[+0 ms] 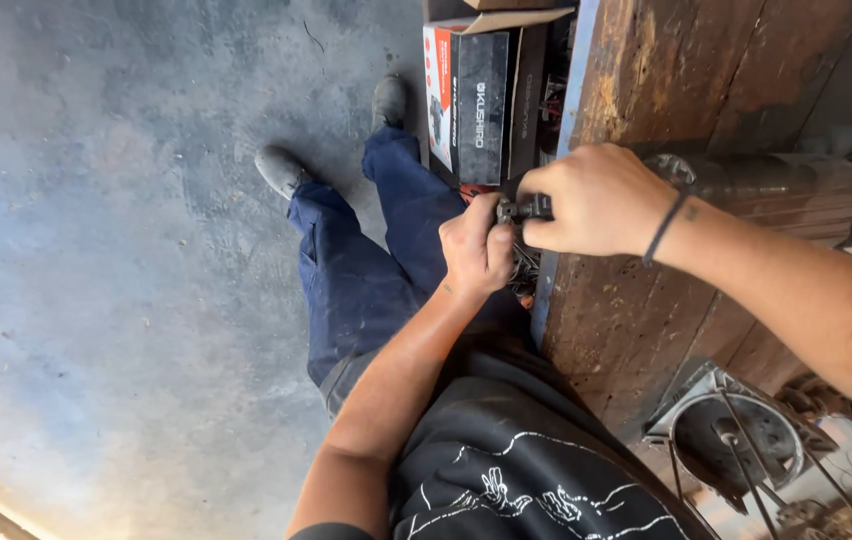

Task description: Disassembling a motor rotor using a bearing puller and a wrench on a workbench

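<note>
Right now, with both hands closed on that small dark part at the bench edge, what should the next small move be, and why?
Probably a steadying regrip: the left hand and right hand both pinch the small dark part beyond the wooden bench edge, over tangled wires, with nothing supporting it.

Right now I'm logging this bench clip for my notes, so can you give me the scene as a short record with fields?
Left hand: the left hand grips one end of a small dark metal part at the bench edge
Right hand: the right hand closes on the part's other end; thin black wristband
Surface: worn dark wooden workbench
On bench: dark cylindrical motor body; round grey metal housing with long rods
On floor: black and orange cardboard box on grey concrete floor
</note>
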